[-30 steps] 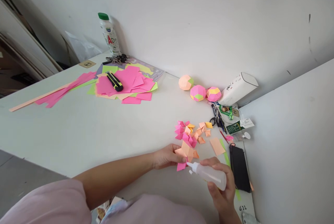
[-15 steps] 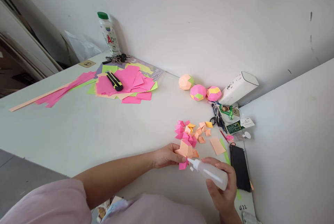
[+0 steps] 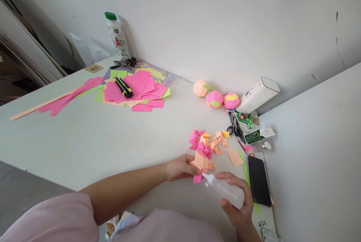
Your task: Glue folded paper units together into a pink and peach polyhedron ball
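Note:
Near the table's front edge my left hand [image 3: 180, 168] pinches a folded paper model [image 3: 200, 160] of peach pieces, with a pink piece [image 3: 197, 178] at its lower side. My right hand [image 3: 241, 202] is wrapped around a translucent white squeeze bottle [image 3: 228, 192]. The bottle's thin nozzle points left, its tip at the pink paper beside my left thumb. A small white cap hangs by the nozzle. Just beyond the model lies a cluster of small folded pink, peach and orange paper pieces [image 3: 200, 147].
Three paper balls [image 3: 214, 99] sit by the wall beside a white box-like device [image 3: 258, 93]. Scissors [image 3: 233, 123], a flat peach paper [image 3: 235, 158] and a black pouch [image 3: 259, 181] lie to the right. Further left are paper sheets [image 3: 141, 87], a utility knife [image 3: 123, 87] and a bottle [image 3: 117, 38].
The squeeze bottle and my right hand have shifted slightly down, and the nozzle tip sits a little lower along the pink paper. My left hand holds the model in the same place.

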The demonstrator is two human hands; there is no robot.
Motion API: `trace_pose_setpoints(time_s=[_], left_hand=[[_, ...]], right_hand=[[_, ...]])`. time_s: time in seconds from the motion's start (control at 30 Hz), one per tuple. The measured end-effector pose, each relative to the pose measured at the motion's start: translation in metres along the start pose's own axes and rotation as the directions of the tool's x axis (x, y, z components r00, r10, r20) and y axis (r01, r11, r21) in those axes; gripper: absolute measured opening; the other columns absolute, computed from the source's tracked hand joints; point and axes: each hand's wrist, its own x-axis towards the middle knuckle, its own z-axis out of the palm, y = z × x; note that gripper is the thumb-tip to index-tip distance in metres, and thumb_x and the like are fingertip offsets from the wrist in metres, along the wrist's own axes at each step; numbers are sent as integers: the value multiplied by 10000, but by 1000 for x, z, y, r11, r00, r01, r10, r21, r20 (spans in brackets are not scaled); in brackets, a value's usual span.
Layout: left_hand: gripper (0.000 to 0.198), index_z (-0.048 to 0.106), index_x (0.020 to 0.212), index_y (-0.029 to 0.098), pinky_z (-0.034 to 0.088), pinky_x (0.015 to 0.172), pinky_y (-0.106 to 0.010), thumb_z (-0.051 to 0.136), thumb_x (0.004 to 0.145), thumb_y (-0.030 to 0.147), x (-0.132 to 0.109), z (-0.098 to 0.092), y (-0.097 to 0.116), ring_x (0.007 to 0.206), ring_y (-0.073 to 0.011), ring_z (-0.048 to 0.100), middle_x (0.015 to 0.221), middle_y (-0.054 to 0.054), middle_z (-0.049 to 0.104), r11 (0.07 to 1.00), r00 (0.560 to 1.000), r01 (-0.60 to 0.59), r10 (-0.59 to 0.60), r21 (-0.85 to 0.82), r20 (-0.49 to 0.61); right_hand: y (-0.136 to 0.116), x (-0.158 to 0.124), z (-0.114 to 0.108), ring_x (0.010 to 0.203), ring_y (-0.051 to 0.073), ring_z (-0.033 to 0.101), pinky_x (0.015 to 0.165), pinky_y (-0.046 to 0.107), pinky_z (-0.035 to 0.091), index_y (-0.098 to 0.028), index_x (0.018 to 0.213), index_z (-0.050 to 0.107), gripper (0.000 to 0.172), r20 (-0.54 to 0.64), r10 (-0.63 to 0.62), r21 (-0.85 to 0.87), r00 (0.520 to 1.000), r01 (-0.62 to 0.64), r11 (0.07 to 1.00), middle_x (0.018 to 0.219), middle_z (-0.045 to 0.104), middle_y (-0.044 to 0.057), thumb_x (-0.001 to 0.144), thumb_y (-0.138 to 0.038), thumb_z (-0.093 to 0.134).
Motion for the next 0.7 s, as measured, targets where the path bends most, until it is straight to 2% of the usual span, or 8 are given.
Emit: trace_pose_setpoints(time_s=[0.3, 0.5, 0.7], left_hand=[[221, 708, 810, 130, 441, 818, -328, 767, 612, 209, 1, -1, -1, 789, -179, 605, 798, -52, 678, 1000, 1000, 0, 0, -2, 11], [230, 708, 815, 137, 442, 818, -325, 774, 612, 224, 0, 1, 0, 781, -173, 604, 792, -45, 679, 1000, 1000, -6, 6, -1, 27], [215, 707, 800, 135, 445, 795, -309, 776, 617, 223, 1, 0, 0, 753, -158, 599, 761, -35, 671, 1000, 1000, -3, 3, -1, 18]], right_hand=[[2, -1, -1, 916, 287, 654, 712, 456, 542, -228, 1064, 517, 306, 9, -68, -46, 998, 68, 997, 1016, 682, 151, 831, -402, 612], [3, -1, -3, 914, 277, 654, 705, 427, 546, -214, 1086, 530, 330, 25, -105, -37, 994, 106, 994, 1016, 684, 148, 826, -393, 625], [5, -2, -2, 914, 292, 659, 689, 440, 547, -210, 1082, 534, 329, 22, -140, -99, 990, 142, 985, 1023, 690, 157, 824, -392, 626]])
